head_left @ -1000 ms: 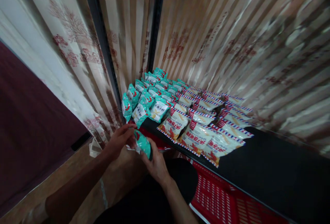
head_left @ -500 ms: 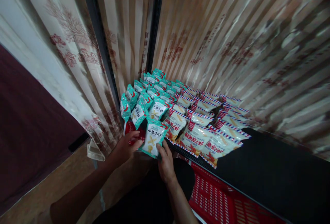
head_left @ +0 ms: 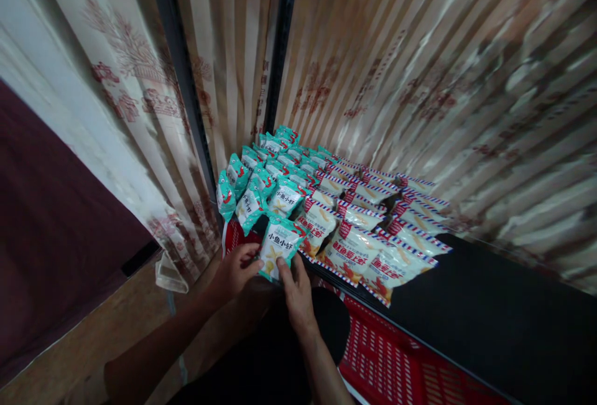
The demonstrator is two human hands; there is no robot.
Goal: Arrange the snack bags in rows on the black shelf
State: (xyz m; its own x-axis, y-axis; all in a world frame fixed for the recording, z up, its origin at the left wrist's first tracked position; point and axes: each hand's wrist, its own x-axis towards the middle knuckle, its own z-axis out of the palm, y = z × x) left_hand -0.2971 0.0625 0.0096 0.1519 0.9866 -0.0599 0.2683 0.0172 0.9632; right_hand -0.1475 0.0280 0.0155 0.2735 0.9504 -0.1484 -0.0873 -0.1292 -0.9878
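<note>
A teal packet point(head_left: 281, 244) is in front of the person, at the near edge of the black shelf point(head_left: 471, 296), with its printed white face turned up to the camera and its upper part leaning away. It is close before the group of standing teal packets point(head_left: 285, 196), and the white packets with striped edges point(head_left: 352, 249) are just beside it, on the right.

The right hand point(head_left: 297, 296) has hold of the packet at its lower right part: the thumb is pressed on the front, and the other fingers go to the side and behind, so this hand is nearly closed. The left hand point(head_left: 237, 270) is half open with curled fingers, its fingertips at the lower left edge; I cannot tell if it really pinches the film.

The packet is probably light and puffy, with a film that is smooth and a little slippery. The content may be fragile, so a soft hold at the 2 side edges or at the flat seal seems better than squeezing the middle.

The left forearm comes diagonally from the lower left, while the right forearm rises more steeply, near a red basket point(head_left: 382, 346) below the shelf. The 2 hands are low and close together.
</note>
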